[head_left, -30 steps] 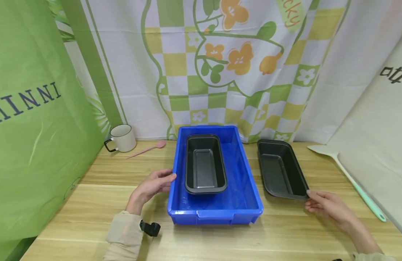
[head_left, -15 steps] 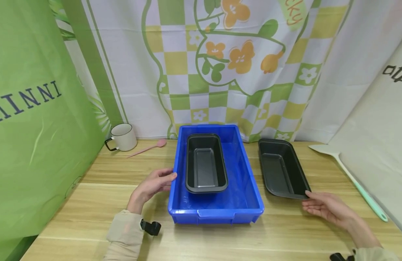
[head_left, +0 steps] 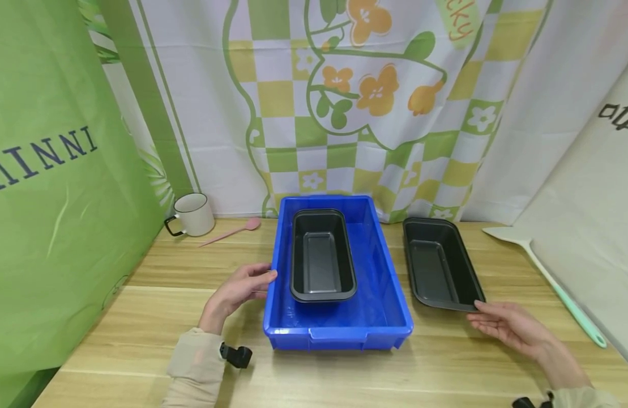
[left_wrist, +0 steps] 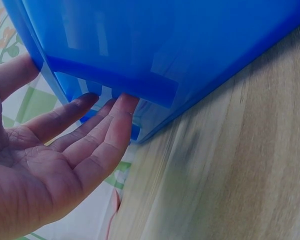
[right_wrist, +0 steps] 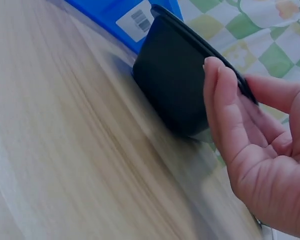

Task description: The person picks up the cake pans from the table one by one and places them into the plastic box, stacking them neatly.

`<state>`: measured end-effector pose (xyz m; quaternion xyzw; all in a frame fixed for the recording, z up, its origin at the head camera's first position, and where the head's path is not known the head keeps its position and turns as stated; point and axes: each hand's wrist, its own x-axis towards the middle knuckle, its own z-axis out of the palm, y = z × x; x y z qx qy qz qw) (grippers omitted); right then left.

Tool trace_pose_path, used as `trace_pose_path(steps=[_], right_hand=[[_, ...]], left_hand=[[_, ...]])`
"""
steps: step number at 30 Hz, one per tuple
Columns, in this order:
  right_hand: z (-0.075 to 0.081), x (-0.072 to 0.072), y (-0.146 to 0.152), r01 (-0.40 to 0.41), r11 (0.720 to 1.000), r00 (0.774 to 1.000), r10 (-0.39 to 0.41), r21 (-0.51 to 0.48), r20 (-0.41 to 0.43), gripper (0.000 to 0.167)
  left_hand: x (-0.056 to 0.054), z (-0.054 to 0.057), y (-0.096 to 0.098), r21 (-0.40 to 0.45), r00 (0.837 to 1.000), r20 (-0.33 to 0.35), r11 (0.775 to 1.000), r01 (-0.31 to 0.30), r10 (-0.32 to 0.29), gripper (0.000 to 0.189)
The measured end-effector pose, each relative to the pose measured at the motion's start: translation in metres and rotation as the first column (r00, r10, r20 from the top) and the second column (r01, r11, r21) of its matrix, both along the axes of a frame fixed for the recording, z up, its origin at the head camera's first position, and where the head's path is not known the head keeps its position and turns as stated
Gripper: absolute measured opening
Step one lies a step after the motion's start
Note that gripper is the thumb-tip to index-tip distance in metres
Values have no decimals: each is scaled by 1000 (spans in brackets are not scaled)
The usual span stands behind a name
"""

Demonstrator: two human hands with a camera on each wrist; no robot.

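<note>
In the head view a blue plastic bin (head_left: 339, 335) stands on the wooden table, with a dark loaf pan (head_left: 321, 260) lying inside toward its left. To the bin's right, on the table, is a second dark loaf pan (head_left: 436, 272). My right hand (head_left: 512, 328) pinches that pan's near right corner, thumb on the rim and fingers beneath, as the right wrist view shows against the pan's outer wall (right_wrist: 175, 75). My left hand (head_left: 239, 292) touches the bin's left side. Its thumb meets the rim and its loosely straight fingers (left_wrist: 100, 140) lie against the outer wall.
A white mug (head_left: 193, 215) with a black handle stands at the back left, beside a pink spoon (head_left: 232, 231). Along the right side lies a spatula (head_left: 553, 289) with a mint handle. A patterned curtain (head_left: 344, 153) hangs behind the table.
My right hand has shifted slightly left along the right-hand pan's near corner. The left hand, the bin and both pans look unmoved, apart from a small shift of the view.
</note>
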<state>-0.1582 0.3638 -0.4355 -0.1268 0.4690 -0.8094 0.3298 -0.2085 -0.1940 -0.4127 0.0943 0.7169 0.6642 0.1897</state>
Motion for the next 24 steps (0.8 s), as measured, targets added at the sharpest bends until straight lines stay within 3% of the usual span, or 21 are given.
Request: trace_pose_path(steps=[10,19,24], right_hand=[[13,3,-13,120,992,987,-116,29,-114,42],[26,7,-26,257,963,940,-228,85,-255,38],[37,7,-34,301,952,926,-276,61,-258,39]], left_hand=[[-1,-1,-1,-3,1000,-5,1000,7,-7,63],[-1,-1,-1,-6,1000,2,1000,4,-4,64],[-1,-1,-1,3,1000,6,1000,8,-8,65]])
